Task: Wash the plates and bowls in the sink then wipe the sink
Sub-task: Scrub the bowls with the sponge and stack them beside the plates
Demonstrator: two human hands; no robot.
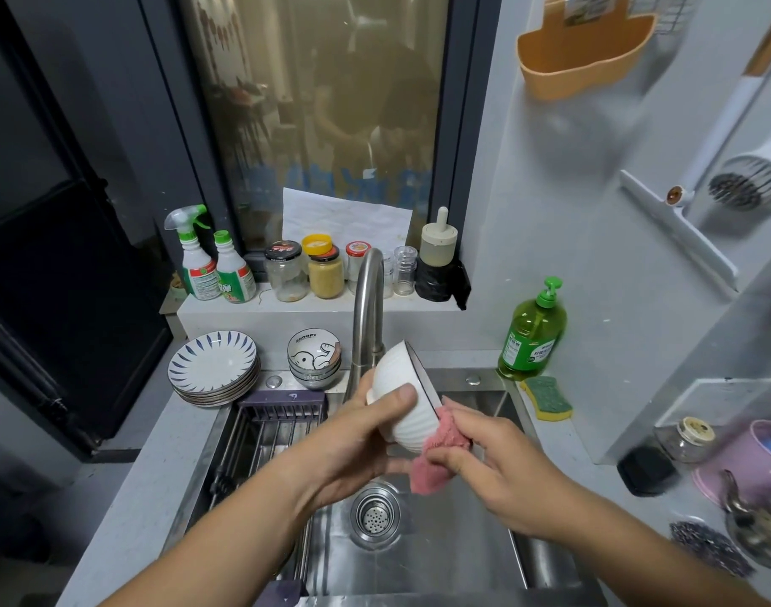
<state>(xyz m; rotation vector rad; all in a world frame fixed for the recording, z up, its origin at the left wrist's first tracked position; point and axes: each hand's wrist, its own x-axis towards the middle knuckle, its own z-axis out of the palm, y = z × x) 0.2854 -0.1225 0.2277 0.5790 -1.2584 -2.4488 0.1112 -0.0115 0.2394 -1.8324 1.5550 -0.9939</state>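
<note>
Nearest, a barred metal draining rack (270, 435) spans the left part of the rectangular stainless steel sink (419, 562). Above the sink's middle, the left hand (357, 440) grips a white ribbed ceramic bowl (401, 400) tilted on its side. The thumb lies across the outer wall and the fingers curl beneath. The right hand (475, 449) has its fingers closed on a bunched pink cloth (436, 457) and presses it to the bowl's rim and lower wall.

Behind the sink's left corner stands a stack of blue-striped white plates (215, 368). At the sink's back edge are stacked small printed bowls (314, 359) and a curved steel faucet (368, 308). By the sink's right rear corner are a yellow-and-green sponge (548, 398) and a green pump bottle of detergent (532, 335).

Assessment: the washing step is in hand and probably near its end, given the stacks outside the sink. The next move likely calls for turning the bowl against the cloth, rinsing it and stacking it. Wiping the sink is not yet done
</note>
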